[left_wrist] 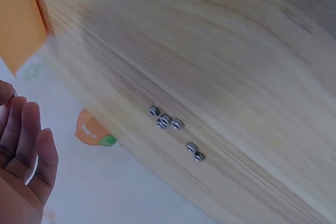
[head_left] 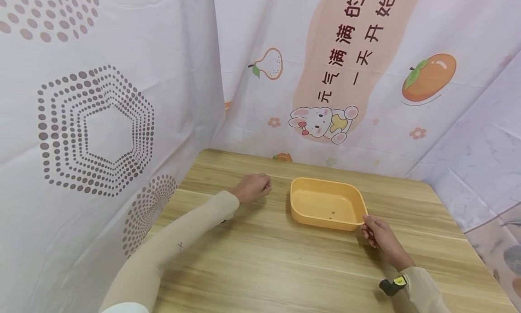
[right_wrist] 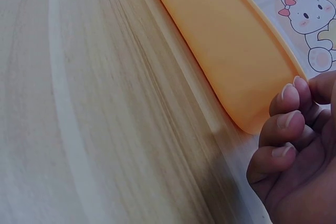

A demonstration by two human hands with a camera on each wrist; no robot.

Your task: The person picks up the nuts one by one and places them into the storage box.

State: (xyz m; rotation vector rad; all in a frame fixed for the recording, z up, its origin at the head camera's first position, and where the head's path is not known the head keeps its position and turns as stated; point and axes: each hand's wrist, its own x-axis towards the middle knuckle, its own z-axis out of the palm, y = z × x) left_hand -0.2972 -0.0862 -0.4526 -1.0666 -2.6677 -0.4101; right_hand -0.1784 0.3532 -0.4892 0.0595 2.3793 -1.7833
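Observation:
My right hand [head_left: 380,236] pinches the near right corner of a shallow yellow-orange plastic tray [head_left: 301,217] between thumb and fingers; the right wrist view shows the fingertips at its rim. Two small dark pieces [head_left: 333,212] lie on the tray's floor. To the left of the tray, my left hand [head_left: 253,187] hovers with its fingers bent. In the left wrist view, its thumb tip meets the index finger [left_wrist: 19,103], and I cannot tell whether something small sits between them. Several metal nuts [left_wrist: 177,124] lie in a loose cluster on the table; the left arm hides them in the head view.
The wood-grain table [head_left: 260,267] ends at a printed white curtain [head_left: 252,123] behind the tray. Another curtain [head_left: 110,136] with dotted patterns hangs close along the left arm. A third curtain [head_left: 480,168] closes the right side.

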